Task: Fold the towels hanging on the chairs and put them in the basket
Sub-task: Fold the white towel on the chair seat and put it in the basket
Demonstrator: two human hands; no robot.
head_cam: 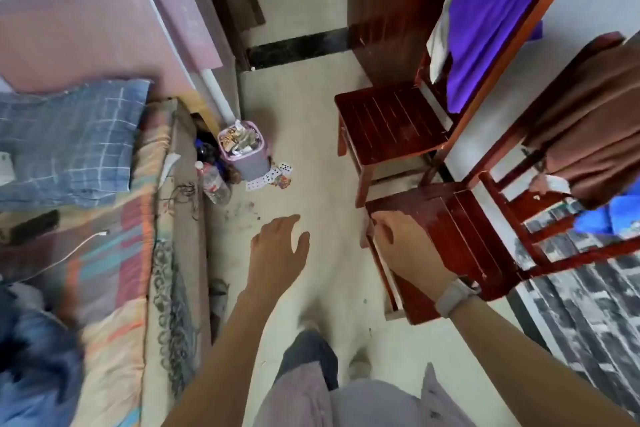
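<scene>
A purple towel (485,28) hangs over the back of the far wooden chair (391,121), with a white towel (446,28) beside it. A brown towel (588,121) drapes the back of the near chair (467,236), with a blue cloth (609,218) below it. My left hand (277,246) hovers above the floor, fingers relaxed, holding nothing. My right hand (401,239) reaches over the near chair's front edge, fingers loosely curled and empty. No basket for towels is in view.
A bed (114,253) with a patterned quilt and a blue checked pillow (69,146) fills the left side. A small full waste bin (246,149), a plastic bottle (214,184) and scattered playing cards (273,175) lie on the floor ahead. A dark doorway stands beyond.
</scene>
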